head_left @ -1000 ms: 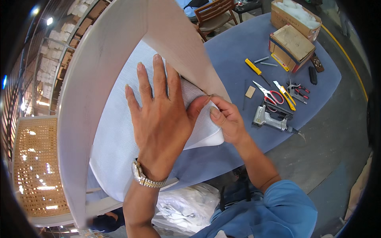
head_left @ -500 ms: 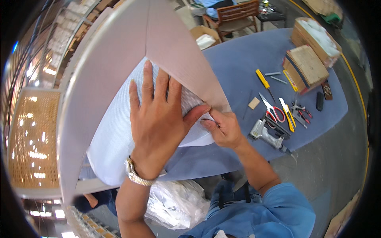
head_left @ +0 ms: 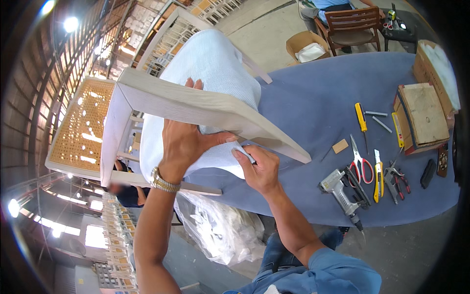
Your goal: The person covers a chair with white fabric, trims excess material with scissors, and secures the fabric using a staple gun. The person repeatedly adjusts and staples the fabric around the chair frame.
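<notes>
A pale wooden chair [head_left: 186, 100] lies tipped on the table, with a light blue-grey woven fabric [head_left: 210, 56] over its seat. Behind a wooden rail of the frame reaches my left hand [head_left: 182, 147], pressed on the fabric with fingers stretched and thumb out. The rail hides part of those fingers; two fingertips show past it. My right hand [head_left: 262, 169] pinches the loose edge of the fabric between thumb and bent fingers, just right of my left thumb. A woven cane panel [head_left: 81, 132] belongs to the chair at the left.
On the blue-covered table [head_left: 308, 108] lie a staple gun [head_left: 338, 188], red-handled scissors [head_left: 360, 164], a yellow cutter [head_left: 378, 176], pliers [head_left: 391, 179], a yellow screwdriver [head_left: 361, 117] and staple strips [head_left: 382, 123]. Cardboard boxes [head_left: 423, 115] stand at right. A plastic bag [head_left: 220, 230] is below. Someone sits beyond.
The view has shifted and shows the chair from farther off, with the wooden rail now crossing over my left hand. My right hand keeps its pinch on the fabric edge.
</notes>
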{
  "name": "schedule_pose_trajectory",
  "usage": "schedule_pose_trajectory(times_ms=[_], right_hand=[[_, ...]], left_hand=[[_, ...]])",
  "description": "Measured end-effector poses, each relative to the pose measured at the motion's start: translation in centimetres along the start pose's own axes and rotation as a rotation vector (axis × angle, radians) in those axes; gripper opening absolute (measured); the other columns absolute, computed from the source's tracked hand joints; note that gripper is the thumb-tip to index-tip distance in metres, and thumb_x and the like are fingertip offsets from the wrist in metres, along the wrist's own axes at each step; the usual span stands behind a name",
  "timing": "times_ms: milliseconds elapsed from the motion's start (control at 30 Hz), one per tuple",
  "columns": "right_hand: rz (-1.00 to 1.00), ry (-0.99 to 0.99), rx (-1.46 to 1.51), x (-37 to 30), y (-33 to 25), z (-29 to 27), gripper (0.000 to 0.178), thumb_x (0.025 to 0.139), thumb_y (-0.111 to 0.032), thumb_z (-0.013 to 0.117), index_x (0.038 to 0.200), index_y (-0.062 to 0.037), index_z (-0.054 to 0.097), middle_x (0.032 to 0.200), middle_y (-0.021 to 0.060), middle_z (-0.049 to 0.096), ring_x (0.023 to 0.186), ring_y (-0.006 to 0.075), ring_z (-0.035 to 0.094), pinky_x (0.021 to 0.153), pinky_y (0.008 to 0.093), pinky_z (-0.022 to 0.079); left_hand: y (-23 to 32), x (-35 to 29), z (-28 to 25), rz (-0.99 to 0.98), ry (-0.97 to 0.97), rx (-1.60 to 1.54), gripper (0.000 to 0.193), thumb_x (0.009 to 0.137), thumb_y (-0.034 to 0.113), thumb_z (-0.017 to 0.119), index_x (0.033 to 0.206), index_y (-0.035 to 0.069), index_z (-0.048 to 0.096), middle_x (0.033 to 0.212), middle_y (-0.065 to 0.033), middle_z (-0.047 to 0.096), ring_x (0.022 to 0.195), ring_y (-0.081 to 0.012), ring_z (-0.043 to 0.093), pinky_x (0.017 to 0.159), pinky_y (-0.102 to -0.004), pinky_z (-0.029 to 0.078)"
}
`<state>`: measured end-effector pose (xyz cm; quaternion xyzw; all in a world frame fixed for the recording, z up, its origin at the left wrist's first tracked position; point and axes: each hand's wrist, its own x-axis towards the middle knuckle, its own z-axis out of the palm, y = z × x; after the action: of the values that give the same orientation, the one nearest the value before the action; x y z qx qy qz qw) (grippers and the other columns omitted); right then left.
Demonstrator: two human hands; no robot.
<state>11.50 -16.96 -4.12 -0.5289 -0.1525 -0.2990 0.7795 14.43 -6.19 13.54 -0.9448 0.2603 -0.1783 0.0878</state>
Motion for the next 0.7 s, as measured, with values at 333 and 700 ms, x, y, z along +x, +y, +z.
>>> schedule_pose_trajectory(times_ms=[333,700], right_hand=[[-0.156,0.187,-0.008,-0.6,1.5,0.8,0.013,0.088,-0.011,0.076,0.083,-0.0026,0.068,0.066,0.0074,0.063,0.053,0.0173,0.056,0.052,0.0301,0.042],[0.140,0.036,0.300,-1.6,2.3,0.8,0.029,0.091,-0.027,0.075,0.084,-0.0017,0.063,0.064,0.0057,0.055,0.056,0.0109,0.047,0.052,0.0271,0.039]], left_hand=[[2.3,-1.8,1.1,0.107,0.112,0.308,0.089,0.083,0.065,0.065,0.133,-0.007,0.048,0.121,-0.0274,0.055,0.112,-0.0481,0.052,0.096,-0.0545,0.042],[2.2,-2.3,2.8,0.064,0.144,0.311,0.089,0.080,0.057,0.075,0.134,-0.007,0.046,0.118,-0.0274,0.056,0.106,-0.0479,0.057,0.089,-0.0514,0.047]])
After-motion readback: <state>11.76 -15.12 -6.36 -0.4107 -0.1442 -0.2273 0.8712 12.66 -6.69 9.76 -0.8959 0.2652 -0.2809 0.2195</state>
